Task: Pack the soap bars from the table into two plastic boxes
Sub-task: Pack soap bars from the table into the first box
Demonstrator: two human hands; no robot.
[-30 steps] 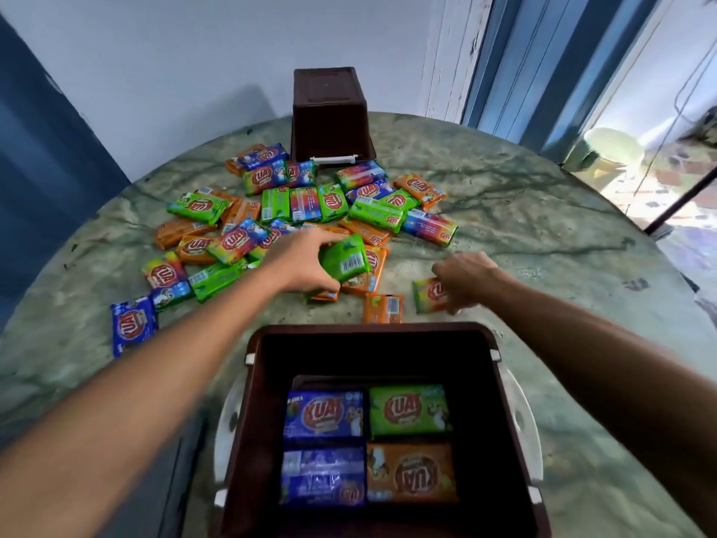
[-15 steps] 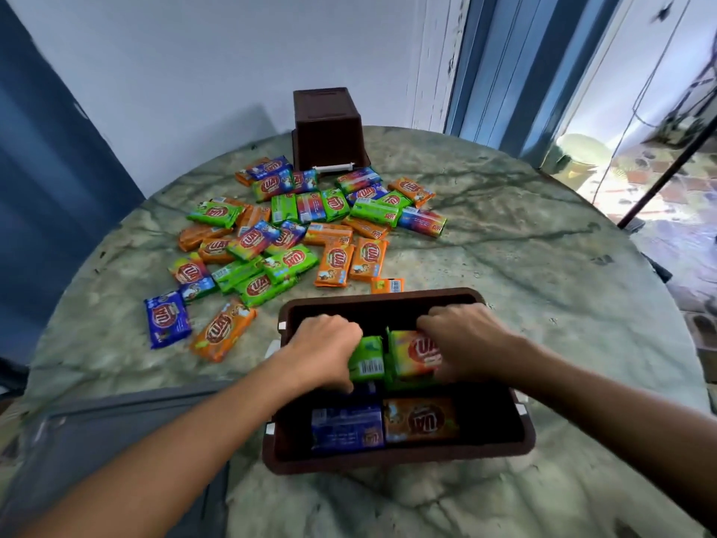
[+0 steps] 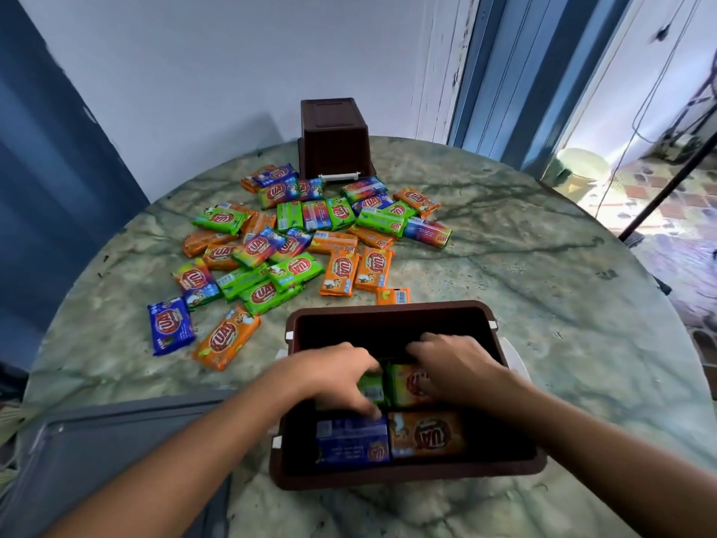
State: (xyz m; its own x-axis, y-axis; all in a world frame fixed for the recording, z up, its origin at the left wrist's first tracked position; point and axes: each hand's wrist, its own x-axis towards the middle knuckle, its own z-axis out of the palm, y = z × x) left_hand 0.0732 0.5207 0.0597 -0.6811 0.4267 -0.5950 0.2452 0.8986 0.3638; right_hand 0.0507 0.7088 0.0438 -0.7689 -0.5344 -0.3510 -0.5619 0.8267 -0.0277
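A brown plastic box (image 3: 388,309) stands open on the marble table in front of me. A blue soap bar (image 3: 351,440) and an orange soap bar (image 3: 426,434) lie flat in its near half. My left hand (image 3: 337,376) is inside the box and grips a green soap bar (image 3: 373,388). Beside it, my right hand (image 3: 456,366) holds an orange-and-green soap bar (image 3: 409,384). The two bars touch side by side. Several loose soap bars (image 3: 295,242) lie scattered beyond the box. A second brown box (image 3: 333,141) stands upside down at the far edge.
A grey chair or panel (image 3: 116,444) sits at the table's near left edge. One blue bar (image 3: 170,326) and one orange bar (image 3: 227,337) lie apart at the left of the box. An open doorway (image 3: 640,168) is at the right.
Both hands lifted a bar each from the table, brought them over the box and have now lowered them deeper inside, behind the blue and orange bars.
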